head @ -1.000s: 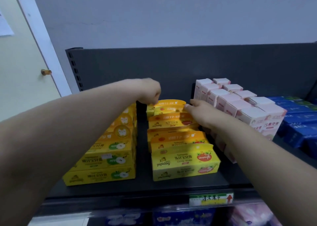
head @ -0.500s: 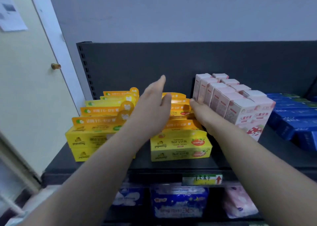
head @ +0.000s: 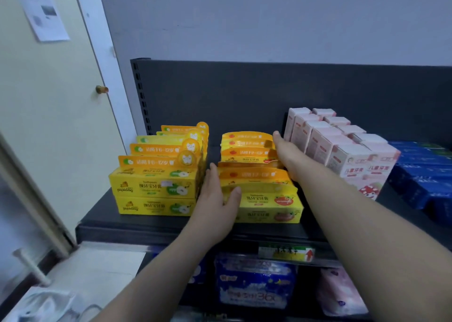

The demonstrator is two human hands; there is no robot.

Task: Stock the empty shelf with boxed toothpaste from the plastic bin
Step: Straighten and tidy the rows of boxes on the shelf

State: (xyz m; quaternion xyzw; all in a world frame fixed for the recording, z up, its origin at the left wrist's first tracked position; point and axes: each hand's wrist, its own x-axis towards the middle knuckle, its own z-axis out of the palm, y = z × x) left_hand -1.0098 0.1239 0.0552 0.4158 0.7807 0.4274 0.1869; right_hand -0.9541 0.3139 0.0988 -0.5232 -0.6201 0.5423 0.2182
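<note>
Middle stack of toothpaste boxes (head: 266,199) sits on the shelf (head: 146,226): yellow cartons with red fruit print, two high at the front, rows running back toward the rear panel. Left hand (head: 217,204) is flat against the stack's left side, fingers straight, thumb lying over the front box; pressing, not gripping. Right hand (head: 286,155) lies flat along the stack's right side, further back, slotted between it and the pink boxes (head: 342,150); fingers straight, nothing held. Reads to me as squaring up the row. Second yellow stack (head: 156,187) is just to the left, narrow gap between. Blue boxes (head: 420,175) far right. Handling guess: thin card cartons, light, stiff along the long edges, but the hang tabs on top will bend. The faces look glossy, so a stack could slide. Best taken by the long sides, palms squeezing in, a few at a time; don't pull on tabs. Can't make out the bin. Soft packs (head: 254,287) sit below a price tag (head: 286,253).
</note>
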